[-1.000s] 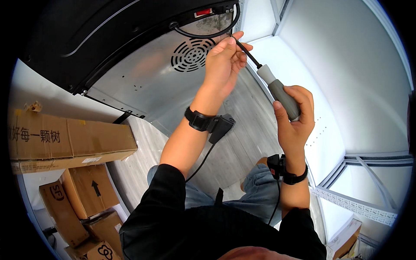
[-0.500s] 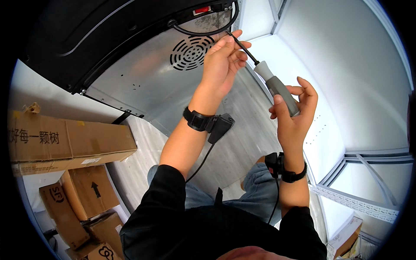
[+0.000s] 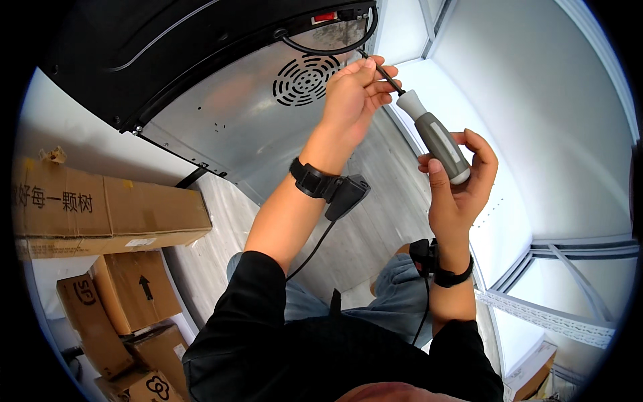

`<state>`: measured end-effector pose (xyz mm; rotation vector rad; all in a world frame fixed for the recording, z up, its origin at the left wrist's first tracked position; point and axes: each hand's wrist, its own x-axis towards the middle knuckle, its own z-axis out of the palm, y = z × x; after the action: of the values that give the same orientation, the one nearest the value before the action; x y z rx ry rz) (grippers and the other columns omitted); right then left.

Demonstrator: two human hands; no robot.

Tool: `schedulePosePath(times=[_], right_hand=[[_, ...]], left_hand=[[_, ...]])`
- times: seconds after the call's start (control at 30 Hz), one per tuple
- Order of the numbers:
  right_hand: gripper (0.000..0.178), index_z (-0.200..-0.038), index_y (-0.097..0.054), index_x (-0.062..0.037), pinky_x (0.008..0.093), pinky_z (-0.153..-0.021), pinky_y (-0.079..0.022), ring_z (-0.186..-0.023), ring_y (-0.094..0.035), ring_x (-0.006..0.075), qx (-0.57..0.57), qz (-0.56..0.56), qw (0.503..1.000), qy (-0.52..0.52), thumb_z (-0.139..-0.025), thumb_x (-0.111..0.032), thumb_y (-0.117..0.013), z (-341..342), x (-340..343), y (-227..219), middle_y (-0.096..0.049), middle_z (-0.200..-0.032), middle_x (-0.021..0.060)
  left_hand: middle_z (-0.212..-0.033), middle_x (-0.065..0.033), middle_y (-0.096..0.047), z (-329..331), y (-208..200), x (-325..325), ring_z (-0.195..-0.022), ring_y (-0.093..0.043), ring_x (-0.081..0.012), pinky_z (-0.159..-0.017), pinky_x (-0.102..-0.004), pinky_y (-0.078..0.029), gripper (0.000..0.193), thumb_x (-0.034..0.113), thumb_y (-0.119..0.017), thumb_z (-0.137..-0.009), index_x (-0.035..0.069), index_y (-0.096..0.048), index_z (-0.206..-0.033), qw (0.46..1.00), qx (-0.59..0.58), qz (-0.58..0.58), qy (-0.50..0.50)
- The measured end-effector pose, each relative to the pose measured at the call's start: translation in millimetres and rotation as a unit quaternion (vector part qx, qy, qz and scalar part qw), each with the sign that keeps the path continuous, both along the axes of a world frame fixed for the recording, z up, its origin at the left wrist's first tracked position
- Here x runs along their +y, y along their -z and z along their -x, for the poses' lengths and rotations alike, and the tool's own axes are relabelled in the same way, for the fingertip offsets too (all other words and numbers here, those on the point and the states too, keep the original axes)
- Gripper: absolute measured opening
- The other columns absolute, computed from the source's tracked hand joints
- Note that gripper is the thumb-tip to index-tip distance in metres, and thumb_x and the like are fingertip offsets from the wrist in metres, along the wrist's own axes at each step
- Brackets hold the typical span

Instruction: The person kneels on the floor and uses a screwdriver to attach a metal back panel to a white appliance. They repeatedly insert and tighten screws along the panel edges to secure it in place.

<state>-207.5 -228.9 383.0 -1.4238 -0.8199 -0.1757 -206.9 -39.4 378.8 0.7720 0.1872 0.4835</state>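
Observation:
A screwdriver (image 3: 435, 137) with a grey, pale-ended handle and a thin dark shaft slants up to the left. Its tip reaches the right edge of a metal panel (image 3: 234, 134) under a black machine (image 3: 154, 40). My left hand (image 3: 348, 97) pinches the shaft close to the tip, the thumb and index finger together and the other fingers loosely bent. Fingers of my right hand (image 3: 462, 187) curl around the back part of the handle, thumb on the near side. Whatever the tip touches is hidden behind the left fingertips and too small to make out.
A black cable (image 3: 321, 52) loops across the panel near a red switch (image 3: 325, 18). Round vent slots (image 3: 307, 80) lie left of my left hand. Cardboard boxes (image 3: 137, 288) stack at lower left. A white wall panel (image 3: 529, 100) with metal framing (image 3: 556, 251) stands at right.
The screwdriver handle has turned in my right hand: a pale strip and the light end cap now show. The whole view has shifted slightly. My left hand keeps its pinch on the shaft.

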Motion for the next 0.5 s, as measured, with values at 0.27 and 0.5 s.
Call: schedulePosePath(times=[0.27,0.5], right_hand=[[0.041,-0.124,-0.041,0.0008,0.0208,-0.053,-0.042,-0.062,-0.054,0.0094,0.048,0.119,0.989,0.077,-0.090,-0.013,-0.058,2,-2,0,-0.056,-0.080,0.0074],[0.075,-0.131,-0.020,-0.0012,0.0243,-0.066,-0.043,-0.080,-0.055,0.0174,-0.141,0.040,0.982,0.118,-0.079,-0.015,-0.072,3,9,2,-0.044,-0.110,0.0161]], left_hand=[[-0.099,-0.0118,-0.064,7,-10,-1,-0.081,-0.064,-0.0177,-0.070,-0.0271,-0.052,0.022,0.018,-0.046,-0.097,0.001,-0.050,-0.110,0.999,-0.018,-0.024,0.029],[-0.095,-0.0096,-0.065,5,-2,6,-0.078,-0.063,-0.0140,-0.067,-0.0249,-0.048,0.023,0.020,-0.048,-0.096,0.002,-0.052,-0.109,0.998,0.023,-0.059,0.031]])
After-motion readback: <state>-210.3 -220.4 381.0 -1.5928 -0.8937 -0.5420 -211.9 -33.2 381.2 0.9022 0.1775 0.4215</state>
